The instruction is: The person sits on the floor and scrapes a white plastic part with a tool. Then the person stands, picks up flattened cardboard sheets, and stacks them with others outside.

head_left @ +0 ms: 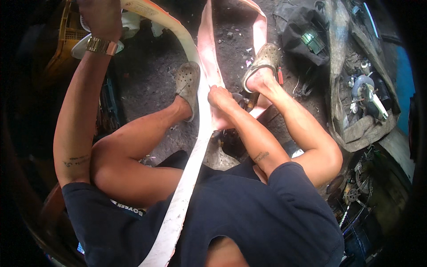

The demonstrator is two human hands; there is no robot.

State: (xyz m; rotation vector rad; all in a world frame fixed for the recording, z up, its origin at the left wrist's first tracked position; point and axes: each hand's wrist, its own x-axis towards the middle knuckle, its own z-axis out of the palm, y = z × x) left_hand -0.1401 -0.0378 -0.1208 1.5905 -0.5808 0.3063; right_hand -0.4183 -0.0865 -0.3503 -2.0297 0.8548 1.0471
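A long, flat, flexible strip [202, 118], white on one side and pinkish on the other, loops across the scene. One length runs down past my lap and over my dark shirt. My right hand [220, 98] is closed on the strip's pink part between my feet. Raised at the upper left, my left hand [101, 20] wears a gold-coloured watch [102, 46] at the wrist. One end of the strip's visible curve meets this hand at the picture's top edge, where its fingers are cut off. Dark metal parts [244, 101] sit partly hidden behind my right hand.
My clog-clad feet [189, 84] stand on dirty ground. Left are a yellow crate [66, 40] and a white basin [80, 48]. A red-handled tool [280, 75] lies by my right foot. Rightward, a grey sack [338, 71] surrounds assorted parts; bicycle parts [353, 193] lie lower right.
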